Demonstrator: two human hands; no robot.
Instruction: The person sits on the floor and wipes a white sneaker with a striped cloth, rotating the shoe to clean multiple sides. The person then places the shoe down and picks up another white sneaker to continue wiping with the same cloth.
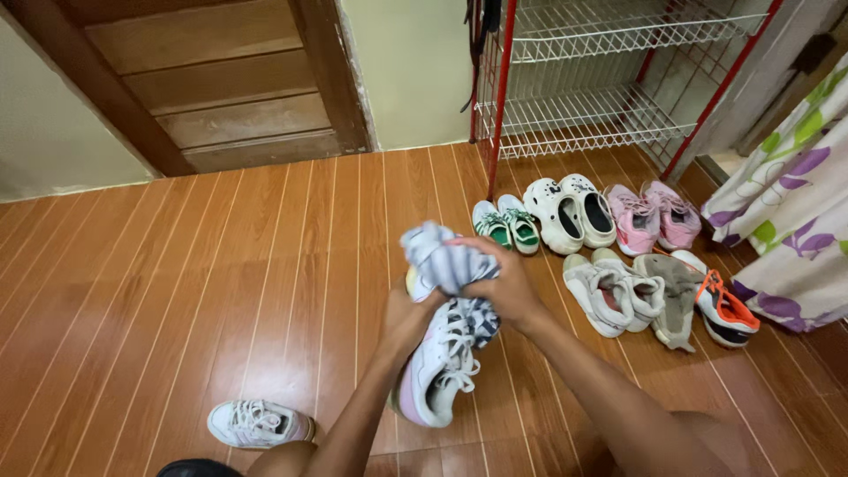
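Holding a white sneaker (439,367) up off the floor, the left hand (408,320) grips it near the heel end, with its fingers wrapped around the shoe. The sneaker hangs down from that hand, toe end low, laces facing up, with a bit of pink at the toe. The right hand (499,284) is closed tight on a striped grey and white cloth (440,259). The cloth is bunched up and sticks out to the left of that hand, right on top of the sneaker's upper end. So the cloth sits just above the left hand, and the two hands are almost touching.

Down low, to the left of the left arm, another white sneaker (258,423) lies on the wooden floor (177,291), well apart from the hands.

Past the right hand, farther away, shoes stand in rows on the floor: small green and white shoes (505,224), white clogs (572,210), and pink sneakers (652,216). To the right of the right hand are grey-white sneakers (609,291) and a shoe with orange on it (724,309). Behind those shoes stands a red and white wire rack (601,115). A flowery curtain (795,212) hangs at the far right.
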